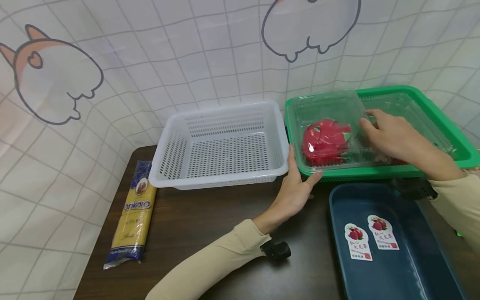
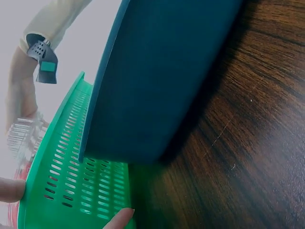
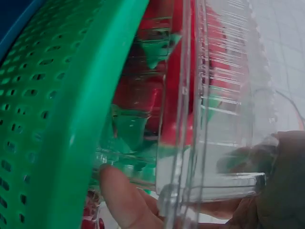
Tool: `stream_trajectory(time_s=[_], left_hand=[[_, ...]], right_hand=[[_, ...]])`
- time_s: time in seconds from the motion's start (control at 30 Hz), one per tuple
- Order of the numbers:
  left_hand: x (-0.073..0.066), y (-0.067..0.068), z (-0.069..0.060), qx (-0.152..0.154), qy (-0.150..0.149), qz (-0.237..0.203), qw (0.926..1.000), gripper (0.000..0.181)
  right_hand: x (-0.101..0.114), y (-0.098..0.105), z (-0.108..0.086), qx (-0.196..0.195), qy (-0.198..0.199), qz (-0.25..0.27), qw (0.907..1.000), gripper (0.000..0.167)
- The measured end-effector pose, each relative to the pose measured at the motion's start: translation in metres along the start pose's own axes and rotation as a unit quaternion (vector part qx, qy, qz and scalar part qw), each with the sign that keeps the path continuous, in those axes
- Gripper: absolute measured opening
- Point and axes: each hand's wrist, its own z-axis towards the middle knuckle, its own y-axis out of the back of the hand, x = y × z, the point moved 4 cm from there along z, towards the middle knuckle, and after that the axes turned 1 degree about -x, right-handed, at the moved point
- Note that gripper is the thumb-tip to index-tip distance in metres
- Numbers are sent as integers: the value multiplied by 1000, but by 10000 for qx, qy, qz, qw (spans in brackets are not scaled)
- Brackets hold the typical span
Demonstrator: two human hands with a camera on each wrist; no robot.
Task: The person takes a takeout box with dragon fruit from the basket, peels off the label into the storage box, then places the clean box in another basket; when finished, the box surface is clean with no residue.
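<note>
In the head view my right hand (image 1: 393, 135) grips the right end of a clear plastic box (image 1: 320, 104) with a red dragon fruit (image 1: 325, 139) inside. The thumb (image 3: 125, 198) lies against the box's end in the right wrist view. The box sits tilted over the left part of a green basket (image 1: 463, 143), above another clear container (image 1: 405, 108). My left hand (image 1: 290, 193) holds the basket's near left corner, one finger along its left side and the thumb at its front rim. Both fingertips show against the green basket (image 2: 71, 157) in the left wrist view.
A white slotted basket (image 1: 225, 181) stands left of the green one. A yellow and blue pasta packet (image 1: 136, 208) lies at the table's left edge. In front at right is a dark blue tray (image 1: 397, 271) with two dragon fruit stickers (image 1: 358, 241). A patterned curtain hangs behind.
</note>
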Motion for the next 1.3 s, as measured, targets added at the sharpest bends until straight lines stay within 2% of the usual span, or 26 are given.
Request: stream_trajectory(time_s=[0.4,0.67,0.8,0.9,1.03,1.1,1.17,1.23,1.27,1.3], left_hand=[[0,0,2,132,-20,265,9996,97],[2,0,10,275,-83,324,9991,97],[1,0,15,274,-128,552,9980,97],[-1,-1,13,187,-173,783,9966,95],[-4,-1,-4,182,69,1076,9940,93],[-6,1,-19,343,303,1202,9917,91],[-8,7,-36,610,397,1415,9873,86],[-11,18,-54,1001,111,1662,9809,77],[-13,24,-63,1209,-170,1822,9757,70],[-15,32,-70,1396,-614,2007,9677,61]], right_hand=[[-3,-2,7,56,-21,-135,9999,73],[-9,0,12,60,-72,-113,9999,74],[-11,2,14,11,-53,-36,10000,74],[-13,3,15,24,0,77,10000,74],[-13,6,13,94,60,104,9999,74],[-12,7,10,52,88,58,9999,74],[-9,8,5,-135,166,-6,9998,72],[-4,8,-1,-460,314,-73,9984,66],[-1,8,-4,-677,391,-102,9969,62],[3,8,-8,-905,486,-110,9947,59]])
